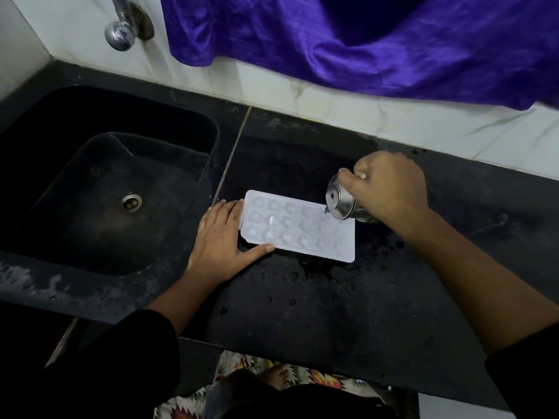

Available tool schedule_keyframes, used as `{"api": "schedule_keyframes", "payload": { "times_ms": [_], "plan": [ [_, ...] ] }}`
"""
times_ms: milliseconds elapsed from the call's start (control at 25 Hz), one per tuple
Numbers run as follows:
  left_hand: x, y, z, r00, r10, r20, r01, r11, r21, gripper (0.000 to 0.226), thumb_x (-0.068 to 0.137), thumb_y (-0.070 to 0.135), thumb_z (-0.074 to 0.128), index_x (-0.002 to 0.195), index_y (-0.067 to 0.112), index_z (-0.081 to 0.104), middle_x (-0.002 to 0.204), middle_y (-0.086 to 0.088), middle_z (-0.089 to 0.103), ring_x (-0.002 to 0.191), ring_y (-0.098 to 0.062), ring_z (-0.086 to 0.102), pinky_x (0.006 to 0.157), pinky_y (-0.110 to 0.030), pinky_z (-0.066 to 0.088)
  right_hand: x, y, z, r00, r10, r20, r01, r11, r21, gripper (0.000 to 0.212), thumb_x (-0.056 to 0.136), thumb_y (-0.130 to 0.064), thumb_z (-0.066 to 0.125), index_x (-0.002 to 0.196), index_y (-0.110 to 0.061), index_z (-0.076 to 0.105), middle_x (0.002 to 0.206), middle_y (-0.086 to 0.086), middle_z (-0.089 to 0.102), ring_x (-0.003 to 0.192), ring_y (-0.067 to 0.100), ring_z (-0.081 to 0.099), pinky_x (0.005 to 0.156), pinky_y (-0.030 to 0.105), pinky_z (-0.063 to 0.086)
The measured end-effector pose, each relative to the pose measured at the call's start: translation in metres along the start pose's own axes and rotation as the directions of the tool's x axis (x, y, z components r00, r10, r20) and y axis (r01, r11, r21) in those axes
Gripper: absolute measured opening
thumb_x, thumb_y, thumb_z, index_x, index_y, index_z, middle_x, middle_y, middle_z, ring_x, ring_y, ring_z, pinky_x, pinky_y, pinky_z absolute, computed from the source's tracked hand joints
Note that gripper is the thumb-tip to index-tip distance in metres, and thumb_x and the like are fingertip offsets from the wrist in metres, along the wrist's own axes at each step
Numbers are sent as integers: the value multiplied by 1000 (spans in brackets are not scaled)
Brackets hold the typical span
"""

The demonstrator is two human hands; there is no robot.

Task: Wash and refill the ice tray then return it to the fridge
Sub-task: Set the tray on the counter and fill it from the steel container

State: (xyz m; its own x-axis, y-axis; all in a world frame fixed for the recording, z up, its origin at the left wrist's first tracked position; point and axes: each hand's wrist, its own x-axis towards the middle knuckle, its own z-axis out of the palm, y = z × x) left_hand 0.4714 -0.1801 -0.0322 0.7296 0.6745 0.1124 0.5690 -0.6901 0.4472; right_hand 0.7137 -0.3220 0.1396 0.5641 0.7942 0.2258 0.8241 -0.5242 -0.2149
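One white ice tray (pixel 290 226) lies flat on the black counter (pixel 332 297), its left short end just right of the counter seam and near the sink (pixel 208 152). Wet, bare counter extends toward the front edge and to the right of the tray; the tiled wall bounds the far side.

The left hand (pixel 222 240) rests at the tray's left end, fingers straight and together against the short edge, thumb spread along the near long edge. The right hand (pixel 390 189) has its fingers curled round one steel cup (pixel 343 201), held tilted over the tray's far right corner.

The cup covers that corner; its mouth and any stream of water are hard to make out. The tray shows three rows of cavities; the count per row cannot be told, as the right-hand cavities are washed out.

Also visible: one drain (pixel 130 202), one tap (pixel 121 28) cut off at the top, one purple cloth (pixel 332 40), and one patterned mat (pixel 302 379), partly hidden.
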Motion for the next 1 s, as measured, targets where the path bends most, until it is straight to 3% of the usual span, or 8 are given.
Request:
{"api": "schedule_keyframes", "payload": {
  "times_ms": [160, 320, 440, 520, 640, 720, 840, 1000],
  "plan": [
    [0, 0, 1, 1000, 3, -1, -3, 1000, 8, 113, 78, 92, 54, 160, 17, 32, 162, -2, 39, 155, -25, 27, 130, -46, 16, -4, 27, -1, 981, 195, 19, -189, 917, 351, 53, 89, -34, 70, 49, -8, 48, 46, 2, 42, 45, 18, 39, 54, 30, 33],
    [0, 1, 0, 1000, 8, -5, -8, 1000, 8, 112, 79, 91, 54, 160, 17, 32, 162, -2, 40, 155, -24, 26, 129, -44, 16, -18, 49, -3, 895, 428, 125, -364, 540, 759, 50, 88, -30, 77, 48, -17, 49, 47, -3, 41, 47, 14, 37, 53, 27, 33],
    [0, 1, 0, 1000, 1, 0, -1, 1000, 8, 113, 78, 92, 52, 160, 16, 32, 162, -2, 39, 155, -24, 25, 129, -44, 16, -30, 57, -8, 845, 494, 204, -387, 302, 871, 34, 92, -28, 73, 63, -18, 58, 51, -5, 45, 45, 9, 37, 42, 21, 28],
    [0, 1, 0, 1000, 0, 5, 0, 1000, 18, 115, 78, 94, 50, 161, 16, 32, 163, -2, 38, 155, -23, 25, 130, -44, 16, -33, 61, -13, 833, 508, 219, -373, 223, 901, 31, 95, -24, 70, 67, -15, 60, 50, -7, 48, 43, 6, 39, 39, 18, 29],
    [1, 0, 1, 1000, 7, 5, -8, 1000, 22, 114, 78, 93, 50, 160, 16, 32, 162, -3, 39, 155, -24, 27, 129, -46, 18, -32, 64, -15, 857, 498, 133, -344, 360, 867, 37, 94, -23, 72, 64, -7, 58, 46, -7, 46, 43, 9, 40, 44, 20, 34],
    [1, 1, 1, 1000, 15, -2, -15, 1000, 20, 113, 79, 93, 51, 160, 15, 33, 161, -3, 41, 154, -25, 28, 128, -48, 20, -29, 64, -15, 901, 430, 59, -311, 546, 778, 47, 92, -26, 75, 53, -12, 51, 44, -5, 42, 44, 13, 38, 50, 23, 35],
    [1, 1, 0, 1000, 16, -3, -16, 1000, 15, 113, 79, 92, 51, 159, 16, 33, 161, -4, 41, 154, -26, 28, 128, -49, 22, -22, 58, -13, 972, 233, -16, -202, 874, 443, 55, 91, -33, 72, 48, -11, 43, 44, -1, 37, 44, 17, 35, 52, 30, 33],
    [0, 2, -1, 1000, 14, -4, -14, 1000, -1, 112, 78, 92, 51, 159, 17, 33, 161, -2, 40, 154, -24, 26, 128, -47, 20, -17, 38, -7, 997, 76, -30, -73, 995, 74, 56, 93, -38, 66, 49, -13, 41, 44, -1, 39, 42, 17, 39, 49, 26, 23]
  ]
}}
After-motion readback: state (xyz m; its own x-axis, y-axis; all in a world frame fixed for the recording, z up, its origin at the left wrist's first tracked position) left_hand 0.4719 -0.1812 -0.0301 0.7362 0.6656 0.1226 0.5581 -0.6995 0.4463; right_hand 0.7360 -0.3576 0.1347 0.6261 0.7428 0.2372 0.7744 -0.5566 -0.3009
